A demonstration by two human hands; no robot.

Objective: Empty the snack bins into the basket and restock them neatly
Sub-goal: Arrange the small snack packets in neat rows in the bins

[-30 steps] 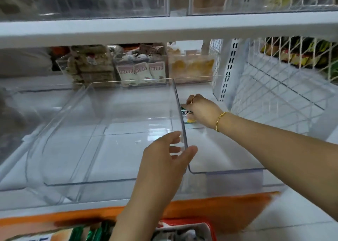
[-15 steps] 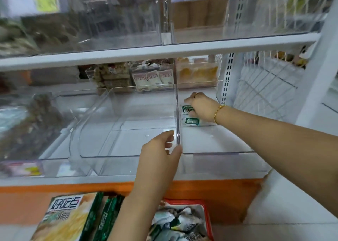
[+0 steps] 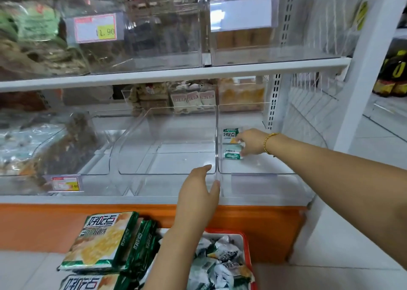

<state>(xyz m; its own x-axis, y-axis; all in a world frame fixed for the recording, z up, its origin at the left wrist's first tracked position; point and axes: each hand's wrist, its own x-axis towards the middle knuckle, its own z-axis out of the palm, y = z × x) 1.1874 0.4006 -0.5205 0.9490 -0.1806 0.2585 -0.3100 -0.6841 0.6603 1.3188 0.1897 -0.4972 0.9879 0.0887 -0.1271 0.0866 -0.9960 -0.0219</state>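
Your right fingers (image 3: 239, 138) are curling around an upright snack packet (image 3: 230, 133), green and white, and holding it on end against the left wall of the right bin (image 3: 264, 174). A second small packet (image 3: 232, 154) is lying just below it on the bin floor, touching your thumb. Your right hand (image 3: 251, 142) is reaching in over the bin's low front lip, and a gold bracelet (image 3: 267, 143) is sitting on that wrist.

Your left hand (image 3: 198, 192) is resting at the front of the shelf (image 3: 154, 199), where the right bin is meeting the middle bin (image 3: 167, 173). Its fingers (image 3: 204, 168) are lying fairly straight on the middle bin's side of the shared walls, with the thumb on the other side; you are not clenching anything there.

Both clear bins are sitting side by side, touching. Further left, another bin (image 3: 66, 146) is holding dark snacks and carrying a price tag (image 3: 66, 183) on its front.

Below the shelf, the red basket (image 3: 247, 252) is sitting on the floor with many small packets piled inside, partly hidden by your left forearm. Large green packs (image 3: 99, 241) are lying just beside it to the left.
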